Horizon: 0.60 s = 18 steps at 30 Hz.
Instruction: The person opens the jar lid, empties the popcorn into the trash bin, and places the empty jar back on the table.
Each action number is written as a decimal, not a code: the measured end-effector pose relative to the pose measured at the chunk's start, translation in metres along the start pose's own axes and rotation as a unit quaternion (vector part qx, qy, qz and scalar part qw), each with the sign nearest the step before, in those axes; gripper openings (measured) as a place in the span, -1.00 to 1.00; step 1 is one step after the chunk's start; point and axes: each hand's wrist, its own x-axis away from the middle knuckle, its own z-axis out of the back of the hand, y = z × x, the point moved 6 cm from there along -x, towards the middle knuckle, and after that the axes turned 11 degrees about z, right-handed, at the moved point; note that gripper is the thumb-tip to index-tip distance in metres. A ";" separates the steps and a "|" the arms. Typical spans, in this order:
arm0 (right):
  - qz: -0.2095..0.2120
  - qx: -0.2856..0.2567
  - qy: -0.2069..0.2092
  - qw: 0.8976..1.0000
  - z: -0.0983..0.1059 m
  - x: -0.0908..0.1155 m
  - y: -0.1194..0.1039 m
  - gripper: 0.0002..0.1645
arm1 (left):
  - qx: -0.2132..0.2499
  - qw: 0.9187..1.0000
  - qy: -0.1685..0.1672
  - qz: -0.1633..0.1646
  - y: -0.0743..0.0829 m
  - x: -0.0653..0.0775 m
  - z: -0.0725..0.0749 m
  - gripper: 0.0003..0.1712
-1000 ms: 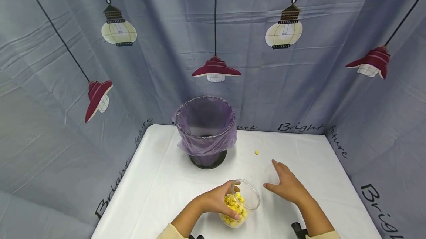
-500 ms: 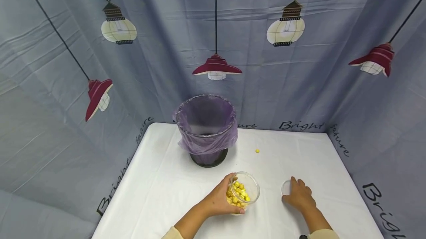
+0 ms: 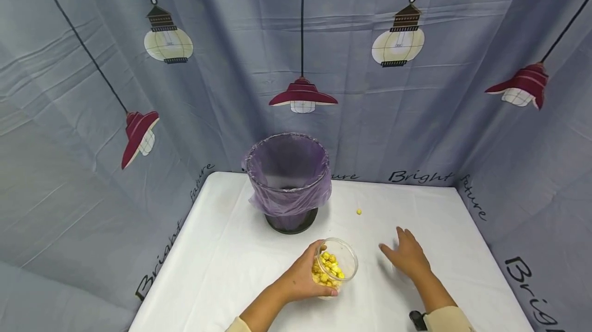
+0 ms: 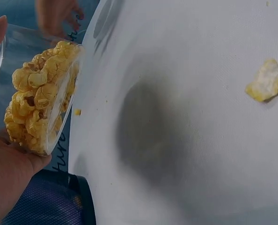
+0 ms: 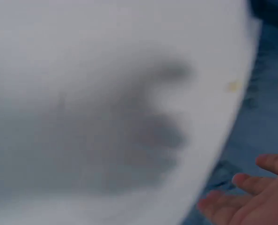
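My left hand [image 3: 302, 275] grips a clear plastic tub [image 3: 344, 255] of yellow popcorn [image 3: 329, 268] by its side. The tub has no lid and leans to the right, its base above the white tabletop in the left wrist view. Over the table's right part, my right hand [image 3: 409, 257] has its fingers spread and holds nothing. A clear round lid [image 4: 104, 18] lies on the table near the right hand in the left wrist view. One popcorn piece [image 3: 358, 211] sits farther back on the table. Another pale yellow piece [image 4: 265, 80] shows close by in the left wrist view.
A black mesh trash bin [image 3: 290, 224] lined with a purple bag [image 3: 289, 201] stands at the back of the white table [image 3: 222, 250]. A grey curtain [image 3: 222, 65] printed with lamps hangs behind and at both sides.
The right hand moved right and down to set the lid on the table, then let go and rose back. The left hand lifted the popcorn tub slightly away from me.
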 end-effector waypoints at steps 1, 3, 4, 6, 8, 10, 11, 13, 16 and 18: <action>0.013 -0.012 0.016 1.000 0.008 -0.008 -0.012 0.14 | 0.000 1.000 0.002 0.003 0.000 0.001 0.001 0.28; 0.041 -0.045 0.039 0.997 0.024 -0.023 -0.041 0.10 | 0.001 1.000 0.006 0.005 -0.001 0.002 0.004 0.29; 0.058 -0.060 0.049 0.995 0.032 -0.031 -0.057 0.08 | 0.005 1.000 0.008 0.005 -0.002 0.003 0.005 0.29; 0.089 -0.096 0.055 0.990 0.047 -0.044 -0.089 0.04 | 0.013 1.000 0.009 0.005 -0.005 0.005 0.007 0.29; 0.124 -0.125 0.055 0.983 0.059 -0.058 -0.119 0.00 | 0.020 1.000 0.013 0.006 -0.007 0.007 0.009 0.28; 0.154 -0.148 0.054 0.975 0.069 -0.070 -0.145 -0.04 | 0.026 1.000 0.015 0.006 -0.010 0.009 0.010 0.28; 0.166 -0.155 0.052 0.972 0.072 -0.075 -0.156 -0.06 | 0.025 1.000 0.017 0.008 -0.012 0.010 0.011 0.28; 0.187 -0.164 0.047 0.967 0.074 -0.084 -0.174 -0.08 | 0.022 1.000 0.020 0.010 -0.015 0.012 0.014 0.28; 0.203 -0.155 0.033 0.966 0.069 -0.095 -0.193 -0.07 | 0.023 0.999 0.023 0.020 -0.022 0.017 0.018 0.28; 0.201 -0.150 0.021 0.968 0.063 -0.099 -0.199 -0.05 | 0.029 0.999 0.025 0.026 -0.027 0.020 0.022 0.28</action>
